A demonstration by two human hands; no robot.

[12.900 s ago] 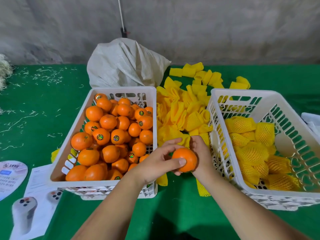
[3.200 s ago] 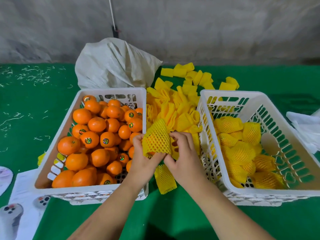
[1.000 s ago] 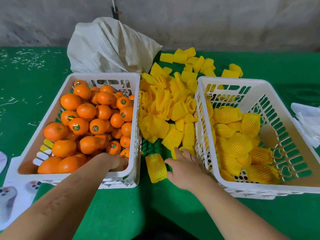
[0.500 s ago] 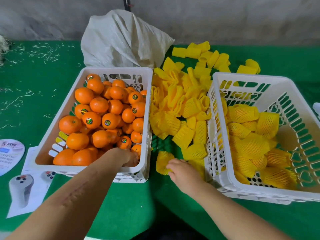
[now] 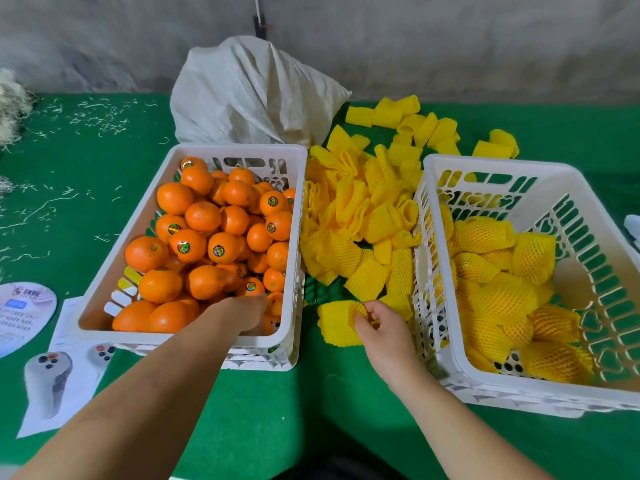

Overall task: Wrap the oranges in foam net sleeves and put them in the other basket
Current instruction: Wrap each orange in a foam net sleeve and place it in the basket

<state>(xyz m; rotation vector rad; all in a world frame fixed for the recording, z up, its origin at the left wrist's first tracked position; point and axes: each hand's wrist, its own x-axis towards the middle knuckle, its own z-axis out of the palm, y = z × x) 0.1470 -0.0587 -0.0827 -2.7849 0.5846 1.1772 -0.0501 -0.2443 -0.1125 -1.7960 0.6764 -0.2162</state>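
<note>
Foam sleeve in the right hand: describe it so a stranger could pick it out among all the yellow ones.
Find the gap of green cloth between the two white baskets. A pile of yellow sleeves fills it; go to the near end. The foam sleeve lies apart from the pile, nearest the camera, and only this one is pinched by the right hand.

Oranges [image 5: 207, 244] bright orange, some with iridescent round stickers. Foam net sleeves [image 5: 363, 223] yellow, diamond mesh. Both baskets [image 5: 298, 188] white with slotted walls. Desk [image 5: 86, 174] green, pale shreds scattered. Sack [image 5: 252, 95] off-white. Wall grey.
</note>
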